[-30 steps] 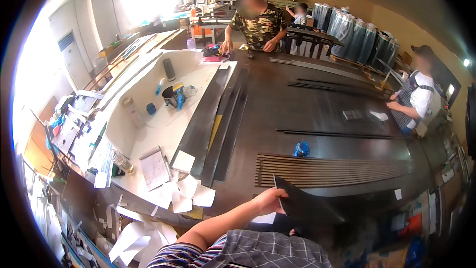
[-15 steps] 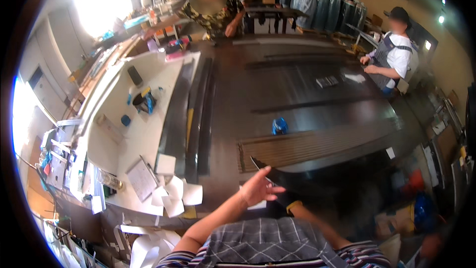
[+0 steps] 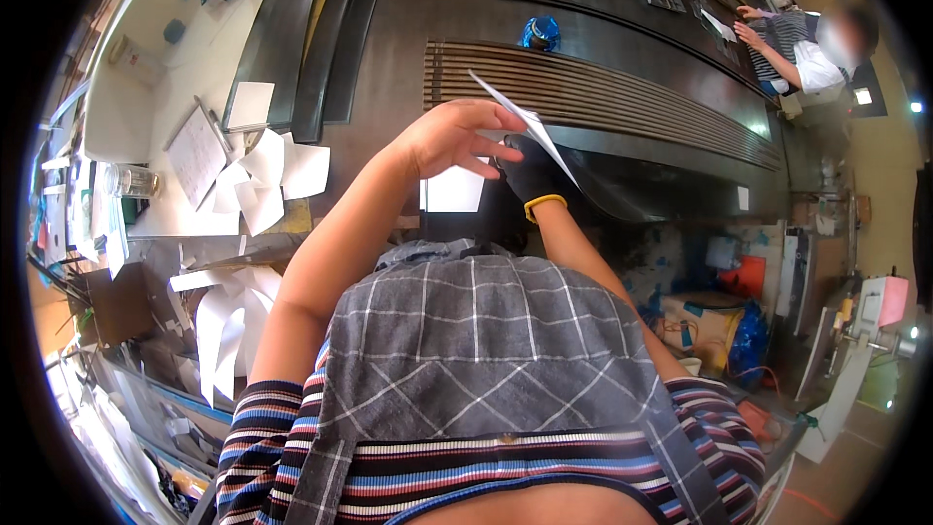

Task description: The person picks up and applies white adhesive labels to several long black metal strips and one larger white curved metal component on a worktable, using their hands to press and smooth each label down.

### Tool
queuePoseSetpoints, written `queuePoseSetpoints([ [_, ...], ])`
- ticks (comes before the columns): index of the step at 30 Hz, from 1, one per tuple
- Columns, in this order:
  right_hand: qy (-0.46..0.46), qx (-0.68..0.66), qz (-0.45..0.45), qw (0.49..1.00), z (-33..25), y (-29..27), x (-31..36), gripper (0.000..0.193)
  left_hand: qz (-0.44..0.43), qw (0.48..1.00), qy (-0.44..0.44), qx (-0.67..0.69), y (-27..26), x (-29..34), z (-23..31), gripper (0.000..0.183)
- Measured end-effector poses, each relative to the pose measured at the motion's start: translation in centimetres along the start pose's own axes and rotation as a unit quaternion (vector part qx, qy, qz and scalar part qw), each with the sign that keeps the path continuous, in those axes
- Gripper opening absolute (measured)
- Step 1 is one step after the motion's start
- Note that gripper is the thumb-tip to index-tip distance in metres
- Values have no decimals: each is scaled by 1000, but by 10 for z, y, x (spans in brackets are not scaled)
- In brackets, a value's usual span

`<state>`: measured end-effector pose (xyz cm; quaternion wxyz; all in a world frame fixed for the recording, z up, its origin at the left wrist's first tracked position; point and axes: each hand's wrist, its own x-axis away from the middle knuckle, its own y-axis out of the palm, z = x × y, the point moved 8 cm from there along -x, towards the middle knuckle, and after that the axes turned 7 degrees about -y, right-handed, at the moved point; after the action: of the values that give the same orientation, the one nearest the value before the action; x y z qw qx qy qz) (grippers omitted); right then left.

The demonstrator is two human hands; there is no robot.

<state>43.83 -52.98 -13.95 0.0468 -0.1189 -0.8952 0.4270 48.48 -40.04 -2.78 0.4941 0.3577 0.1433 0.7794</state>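
A thin white sheet (image 3: 546,144), seen almost edge-on, slants up in front of me over the dark table. My right hand (image 3: 533,180), in a black glove with a yellow cuff, is closed on its lower part; the sheet hides some of the fingers. My bare left hand (image 3: 452,139) reaches in from the left with its fingers apart, the fingertips close to or touching the sheet. Below my left fingers lies a white square sheet (image 3: 454,190) at the table edge. Just beyond the hands is a bundle of long, thin brown strips (image 3: 583,87), side by side.
A blue tape-like roll (image 3: 540,34) stands behind the strips. Loose white sheets (image 3: 260,178), a notepad (image 3: 198,151) and a glass jar (image 3: 131,181) are at the left. Long dark strips (image 3: 321,49) run away from me. A co-worker (image 3: 797,53) works at the far right.
My view has tilted down and closer. The left hand has moved nearer the sheet and the right glove, and the sheet now shows white. The co-worker at right has moved their hands forward.
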Motion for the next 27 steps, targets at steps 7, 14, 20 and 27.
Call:
queuePoseSetpoints([
  [7,-31,32,93,995,-8,-3,5,21,96,947,127,-280,-25,-27,-11,25],
  [14,-97,105,-20,990,-30,-6,0,42,216,901,123,-355,-43,-13,-16,28],
  [20,-100,105,-47,988,-21,2,2,43,275,855,61,-435,-66,-25,-34,29],
  [27,-106,111,-76,985,-21,5,6,45,298,810,92,-496,-84,-35,-62,26],
])
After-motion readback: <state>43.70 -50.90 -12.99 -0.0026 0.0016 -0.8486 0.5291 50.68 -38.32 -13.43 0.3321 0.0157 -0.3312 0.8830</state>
